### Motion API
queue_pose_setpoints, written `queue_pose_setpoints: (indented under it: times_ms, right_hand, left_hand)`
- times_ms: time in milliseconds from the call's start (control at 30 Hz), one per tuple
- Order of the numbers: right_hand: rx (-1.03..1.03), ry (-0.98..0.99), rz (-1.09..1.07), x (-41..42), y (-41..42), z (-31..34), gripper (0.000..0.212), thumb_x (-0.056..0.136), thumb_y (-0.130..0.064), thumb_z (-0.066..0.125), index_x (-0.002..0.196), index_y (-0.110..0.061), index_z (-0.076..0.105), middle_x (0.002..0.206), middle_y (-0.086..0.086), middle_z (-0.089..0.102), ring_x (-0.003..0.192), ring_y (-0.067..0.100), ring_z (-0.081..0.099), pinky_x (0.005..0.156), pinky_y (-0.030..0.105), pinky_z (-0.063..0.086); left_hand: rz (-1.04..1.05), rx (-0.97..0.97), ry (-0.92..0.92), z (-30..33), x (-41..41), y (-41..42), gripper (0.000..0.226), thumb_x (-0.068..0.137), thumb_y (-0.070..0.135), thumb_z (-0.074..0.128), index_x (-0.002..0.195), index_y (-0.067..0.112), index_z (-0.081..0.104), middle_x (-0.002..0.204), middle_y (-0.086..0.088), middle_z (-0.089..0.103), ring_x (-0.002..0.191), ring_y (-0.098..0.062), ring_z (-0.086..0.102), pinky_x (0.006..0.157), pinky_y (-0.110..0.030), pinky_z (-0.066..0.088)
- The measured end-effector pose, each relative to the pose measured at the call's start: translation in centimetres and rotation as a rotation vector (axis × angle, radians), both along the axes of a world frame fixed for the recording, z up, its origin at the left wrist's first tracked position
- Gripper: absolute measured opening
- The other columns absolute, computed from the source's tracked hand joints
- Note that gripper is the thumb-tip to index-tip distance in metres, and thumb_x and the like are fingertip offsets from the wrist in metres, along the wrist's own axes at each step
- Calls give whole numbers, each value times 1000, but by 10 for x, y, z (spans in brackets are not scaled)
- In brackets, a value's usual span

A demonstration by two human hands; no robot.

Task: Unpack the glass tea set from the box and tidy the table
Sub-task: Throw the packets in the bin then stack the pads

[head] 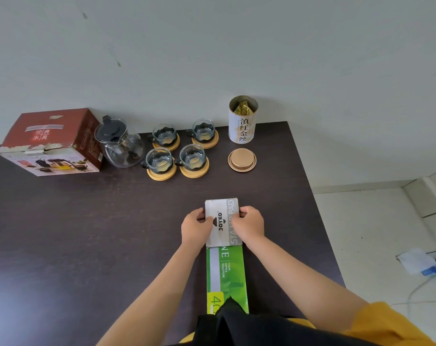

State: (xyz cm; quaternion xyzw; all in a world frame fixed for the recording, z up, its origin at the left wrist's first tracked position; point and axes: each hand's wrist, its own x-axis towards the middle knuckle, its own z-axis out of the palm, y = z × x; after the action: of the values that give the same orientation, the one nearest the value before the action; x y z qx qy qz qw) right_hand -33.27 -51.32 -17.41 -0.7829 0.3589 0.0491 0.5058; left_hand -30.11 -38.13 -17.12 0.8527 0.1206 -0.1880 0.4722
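A red tea-set box (50, 143) lies on its side at the back left of the dark table (87, 233). Beside it stands a glass teapot (121, 146) with a black lid. Several glass cups (177, 148) sit on round wooden coasters to its right. My left hand (195, 227) and my right hand (249, 224) grip the two sides of a small grey stamp pad box (223, 223), which lies on the far end of a long green box (227, 278).
An open white tea canister (242, 121) stands at the back right with its round lid (242, 159) lying in front of it. The table's right edge drops to a tiled floor with white paper and cables (426, 265). A wall runs behind the table.
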Motion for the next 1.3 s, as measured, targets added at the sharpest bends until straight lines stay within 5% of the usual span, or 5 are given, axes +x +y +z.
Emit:
queue_pose_setpoints:
  times_ms: [167, 500, 633, 1033, 1300]
  right_hand:
    - [-2, 92, 31, -3, 1, 2, 21, 84, -18, 54, 75, -1, 63, 74, 10, 65, 59, 18, 55, 46, 26, 36]
    - [193, 135, -54, -1, -2, 6, 25, 70, -13, 52, 75, 3, 71, 76, 15, 72, 66, 27, 70, 48, 24, 42]
    - [198, 90, -116, 1, -12, 14, 20, 68, -13, 51, 67, 0, 66, 76, 15, 71, 58, 20, 66, 43, 20, 38]
    - [77, -107, -211, 42, -105, 42, 8, 80, -10, 61, 84, -16, 62, 85, 1, 68, 78, 16, 66, 58, 24, 47]
    - [56, -138, -287, 101, -177, 35, 29, 83, -14, 60, 110, -5, 64, 99, 5, 70, 90, 20, 67, 62, 22, 44]
  left_hand:
    - [32, 89, 13, -5, -10, 1, 15, 82, 18, 60, 83, 6, 69, 83, -4, 71, 82, -24, 63, 66, -27, 44]
    - [36, 59, 96, 0, -2, -7, 16, 80, 14, 63, 65, 11, 61, 62, 4, 60, 59, -13, 53, 51, -24, 40]
    - [60, -12, 76, 5, 5, -19, 4, 80, 17, 66, 84, 18, 66, 82, 4, 68, 79, -15, 64, 74, -33, 55]
    - [-101, -85, -76, 29, 59, -117, 8, 82, 15, 63, 83, 22, 67, 83, 4, 68, 86, -18, 66, 79, -37, 54]
    - [-95, -237, 33, 30, 114, -191, 40, 88, 16, 56, 127, 8, 51, 112, -3, 65, 108, -22, 59, 90, -30, 45]
